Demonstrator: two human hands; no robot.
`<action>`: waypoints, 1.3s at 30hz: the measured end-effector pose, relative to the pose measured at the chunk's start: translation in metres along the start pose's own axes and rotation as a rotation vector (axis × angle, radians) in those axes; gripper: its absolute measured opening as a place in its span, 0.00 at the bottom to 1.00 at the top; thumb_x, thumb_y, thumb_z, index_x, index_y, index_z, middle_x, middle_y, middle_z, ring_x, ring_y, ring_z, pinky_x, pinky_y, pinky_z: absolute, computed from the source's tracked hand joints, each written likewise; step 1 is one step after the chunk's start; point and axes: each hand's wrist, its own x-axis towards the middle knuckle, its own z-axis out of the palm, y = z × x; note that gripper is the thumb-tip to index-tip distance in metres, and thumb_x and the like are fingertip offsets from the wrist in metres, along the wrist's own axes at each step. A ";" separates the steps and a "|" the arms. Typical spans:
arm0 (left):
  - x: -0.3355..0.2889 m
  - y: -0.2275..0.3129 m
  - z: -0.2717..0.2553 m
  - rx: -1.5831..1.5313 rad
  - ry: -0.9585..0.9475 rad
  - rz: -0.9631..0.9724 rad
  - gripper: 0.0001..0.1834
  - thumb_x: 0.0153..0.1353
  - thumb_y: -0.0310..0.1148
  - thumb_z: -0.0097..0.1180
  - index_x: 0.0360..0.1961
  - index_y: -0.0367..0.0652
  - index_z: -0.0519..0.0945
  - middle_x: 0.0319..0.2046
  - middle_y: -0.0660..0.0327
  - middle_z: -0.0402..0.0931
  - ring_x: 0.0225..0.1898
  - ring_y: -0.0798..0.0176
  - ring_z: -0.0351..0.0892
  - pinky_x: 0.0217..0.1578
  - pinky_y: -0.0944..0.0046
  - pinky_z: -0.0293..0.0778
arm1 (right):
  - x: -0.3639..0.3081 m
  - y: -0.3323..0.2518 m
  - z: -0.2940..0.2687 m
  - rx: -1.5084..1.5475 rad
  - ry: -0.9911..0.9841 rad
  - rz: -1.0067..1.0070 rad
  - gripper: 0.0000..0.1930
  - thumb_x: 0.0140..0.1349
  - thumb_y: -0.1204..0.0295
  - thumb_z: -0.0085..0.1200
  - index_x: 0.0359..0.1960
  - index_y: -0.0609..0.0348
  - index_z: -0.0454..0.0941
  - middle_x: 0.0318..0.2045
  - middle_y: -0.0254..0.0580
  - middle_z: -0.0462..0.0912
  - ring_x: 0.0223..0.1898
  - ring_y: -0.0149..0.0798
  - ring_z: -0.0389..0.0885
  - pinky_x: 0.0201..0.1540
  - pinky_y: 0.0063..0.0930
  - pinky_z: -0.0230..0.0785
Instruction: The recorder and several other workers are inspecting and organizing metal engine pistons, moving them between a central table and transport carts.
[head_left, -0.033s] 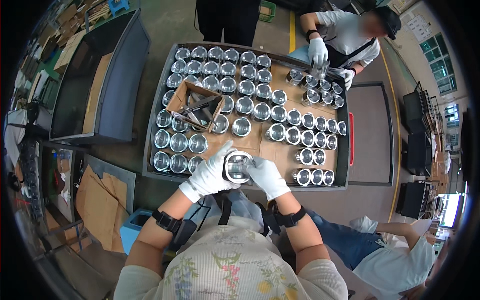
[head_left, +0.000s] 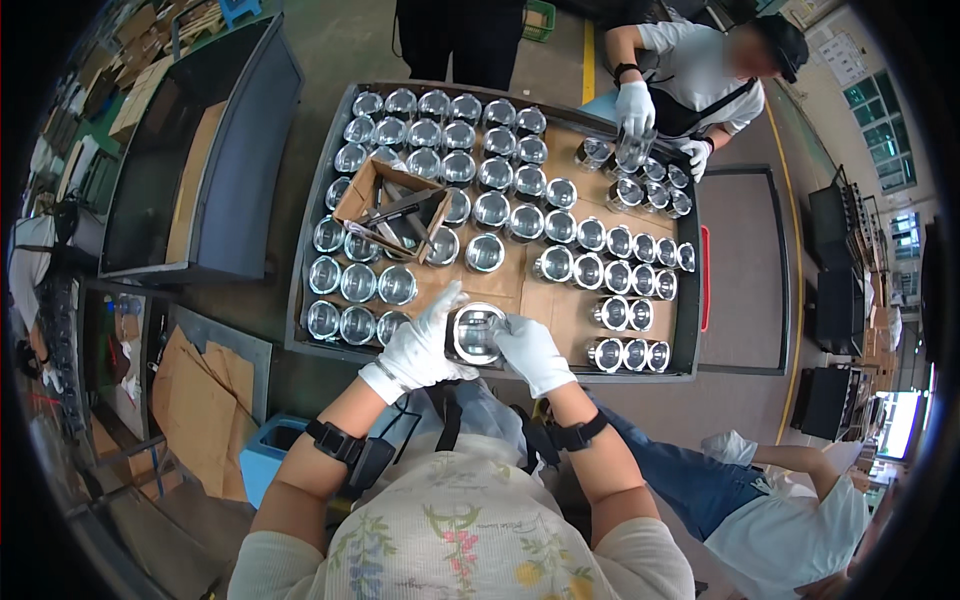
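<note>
In front of me, a shiny metal piston (head_left: 473,335) is held over the near edge of the tray, its open end facing up. My left hand (head_left: 416,348), in a white glove, grips it around its left side. My gloved right hand (head_left: 532,354) has its fingertips closed at the piston's right rim and inner wall; anything small between them is hidden. Several more pistons (head_left: 485,252) stand in rows on the cardboard-lined tray (head_left: 440,290). To the left of my hands, nearest to the left glove, is another piston (head_left: 397,285).
An open cardboard box (head_left: 352,205) with dark flat tools sits on the pistons at left. Across the tray, a co-worker's gloved hand (head_left: 635,106) holds a piston (head_left: 633,150). Another person (head_left: 770,500) is at my right. A blue bin (head_left: 268,455) stands at lower left.
The co-worker's hand and its piston have shifted slightly toward the tray. My own hands stay about where they were on the piston.
</note>
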 end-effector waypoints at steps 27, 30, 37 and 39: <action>-0.124 -0.090 0.057 -0.061 0.088 -0.748 0.36 0.50 0.41 0.63 0.59 0.41 0.64 0.51 0.50 0.73 0.50 0.53 0.75 0.51 0.61 0.71 | 0.129 0.093 0.079 -0.376 0.297 0.227 0.26 0.59 0.48 0.42 0.32 0.61 0.81 0.27 0.59 0.80 0.33 0.57 0.81 0.38 0.44 0.73; -0.127 -0.088 0.060 -0.044 0.068 -0.713 0.34 0.51 0.42 0.61 0.58 0.41 0.65 0.50 0.50 0.73 0.50 0.52 0.75 0.51 0.61 0.71 | 0.183 0.073 0.069 -0.145 0.455 0.200 0.23 0.61 0.53 0.44 0.35 0.64 0.80 0.30 0.61 0.80 0.35 0.58 0.80 0.38 0.44 0.71; -0.126 -0.080 0.055 -0.077 -0.006 -0.767 0.31 0.53 0.43 0.58 0.56 0.41 0.67 0.49 0.52 0.75 0.49 0.53 0.76 0.50 0.60 0.72 | 0.237 0.076 0.062 -0.012 0.176 0.152 0.23 0.65 0.54 0.39 0.35 0.64 0.77 0.33 0.53 0.82 0.38 0.51 0.79 0.42 0.37 0.69; -0.134 -0.085 0.057 -0.064 -0.005 -0.762 0.31 0.53 0.43 0.58 0.56 0.41 0.67 0.48 0.52 0.75 0.48 0.53 0.77 0.50 0.61 0.72 | 0.222 0.075 0.063 0.013 0.196 0.175 0.24 0.65 0.54 0.39 0.36 0.65 0.77 0.35 0.54 0.81 0.38 0.51 0.79 0.43 0.36 0.69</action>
